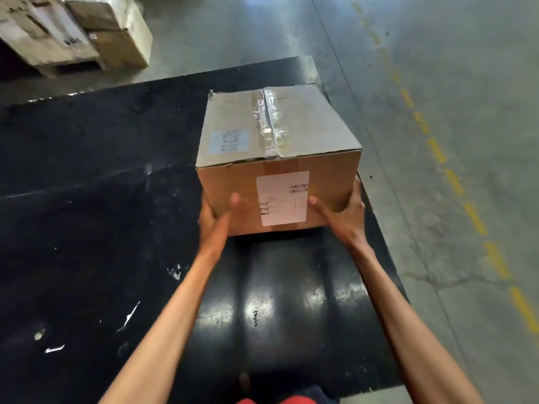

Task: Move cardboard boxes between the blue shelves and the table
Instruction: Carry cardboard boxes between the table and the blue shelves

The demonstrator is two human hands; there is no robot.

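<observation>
View from head height, looking down along two bare forearms. Sealed cardboard box [277, 158] at centre frame, over the right part of a glossy black counter [102, 199], close to its far right corner. Resting on the counter or raised just off it: cannot tell, only a dark shadow under the near bottom edge. Box upright, top flaps closed and joined by a wrinkled strip of clear tape [269, 123] along the middle seam. Pale blue label [229, 141] on the top, left of the tape, print too blurred to read. White shipping label [281, 198] on the near face, small barcodes near its right side.

Left hand [214, 217] grasping the box at its near lower left corner: left thumb [233, 199] pressed flat on the near face, fingers out of sight round the left side. Right hand [344, 214] grasping the near lower right corner: right thumb [316, 204] on the near face, just beside the white label's right edge, fingers [358, 193] curled round the right side, only partly seen.

Counter marked with white scratches and bright reflections. Grey concrete floor [437, 83] beyond and to the right, crossed by a dashed yellow line [437, 150]. Two more worn cardboard boxes [43, 33] at the upper left, beyond the counter, touching each other. Strip of red cloth [274, 400] at the bottom edge.
</observation>
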